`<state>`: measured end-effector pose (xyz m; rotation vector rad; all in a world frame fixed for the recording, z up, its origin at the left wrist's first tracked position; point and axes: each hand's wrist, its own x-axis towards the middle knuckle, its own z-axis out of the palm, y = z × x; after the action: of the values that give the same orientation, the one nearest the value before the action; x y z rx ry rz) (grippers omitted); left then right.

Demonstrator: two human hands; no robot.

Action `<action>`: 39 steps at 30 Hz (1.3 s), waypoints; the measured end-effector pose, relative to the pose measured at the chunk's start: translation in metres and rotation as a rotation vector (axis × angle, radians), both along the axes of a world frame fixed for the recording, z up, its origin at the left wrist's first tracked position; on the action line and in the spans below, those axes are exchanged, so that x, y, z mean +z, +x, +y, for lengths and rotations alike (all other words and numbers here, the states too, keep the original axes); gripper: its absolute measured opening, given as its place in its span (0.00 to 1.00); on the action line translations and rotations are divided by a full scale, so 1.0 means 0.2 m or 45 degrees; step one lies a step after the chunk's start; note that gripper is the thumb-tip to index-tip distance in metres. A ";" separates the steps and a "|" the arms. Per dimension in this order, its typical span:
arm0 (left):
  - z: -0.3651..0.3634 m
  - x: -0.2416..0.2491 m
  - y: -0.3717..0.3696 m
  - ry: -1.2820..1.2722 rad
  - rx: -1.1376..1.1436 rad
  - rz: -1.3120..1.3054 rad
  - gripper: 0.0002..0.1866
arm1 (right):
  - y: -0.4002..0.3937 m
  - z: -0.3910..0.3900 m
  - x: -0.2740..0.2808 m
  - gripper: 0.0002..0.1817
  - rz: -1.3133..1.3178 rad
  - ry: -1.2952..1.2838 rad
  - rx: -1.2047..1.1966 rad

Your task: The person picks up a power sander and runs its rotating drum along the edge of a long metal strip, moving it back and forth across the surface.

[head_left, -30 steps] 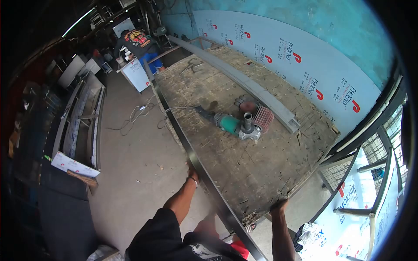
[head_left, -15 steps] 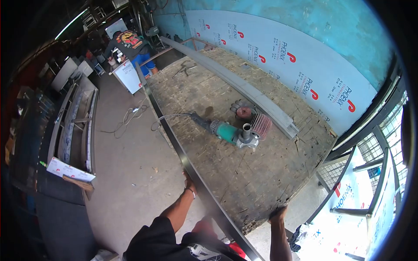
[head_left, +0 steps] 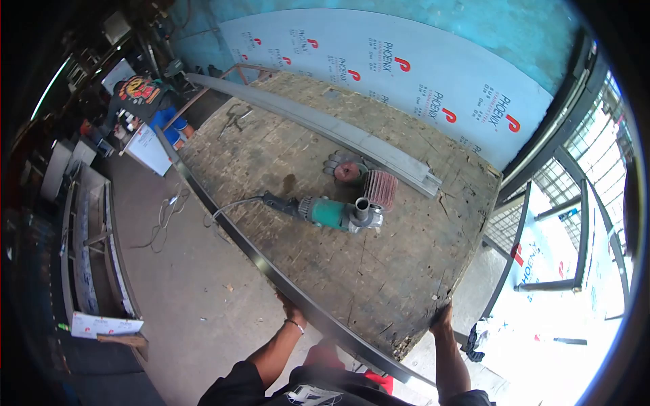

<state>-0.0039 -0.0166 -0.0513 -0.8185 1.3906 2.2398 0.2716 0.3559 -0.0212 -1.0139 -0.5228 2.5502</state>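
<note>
A worn wooden tabletop (head_left: 271, 159) fills the middle, with a long metal bar (head_left: 261, 260) along its near left edge. My left hand (head_left: 292, 310) is at that edge, its fingers mostly hidden under the bar. At the near right corner, my right hand (head_left: 443, 318) touches the table's edge, its fingertips partly hidden. On the tabletop lies a green angle grinder (head_left: 328, 212) with its cord running left over the bar. Beside it are a pleated abrasive wheel (head_left: 380, 189) and a reddish disc (head_left: 348, 171).
Long grey channels (head_left: 325, 125) lie along the far side, before film-covered sheets (head_left: 365, 61) on the wall. Another person (head_left: 145, 101) bends at the far left. A metal frame (head_left: 101, 243) stands left; a cord (head_left: 162, 220) lies on the floor. Film-covered panels (head_left: 548, 271) stand right.
The view has turned, so the table, grinder and other person appear further left. Both hands remain at the table's edges.
</note>
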 end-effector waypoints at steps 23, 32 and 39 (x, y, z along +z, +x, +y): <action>-0.49 1.25 -0.58 -0.393 -0.150 0.862 0.16 | -0.55 -0.84 1.17 0.24 -0.538 1.531 0.179; 0.00 0.87 -1.13 0.114 -0.515 -0.024 0.36 | -1.46 -0.84 1.12 0.27 -0.702 2.008 -0.504; 0.38 0.45 -1.45 0.131 -0.403 -0.144 0.45 | -1.64 -0.26 0.96 0.30 -0.104 1.263 -0.201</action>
<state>-0.2934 0.0603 0.0391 -0.6302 1.2446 1.9734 -0.0567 0.3038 0.1704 -0.7135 -1.4504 1.7158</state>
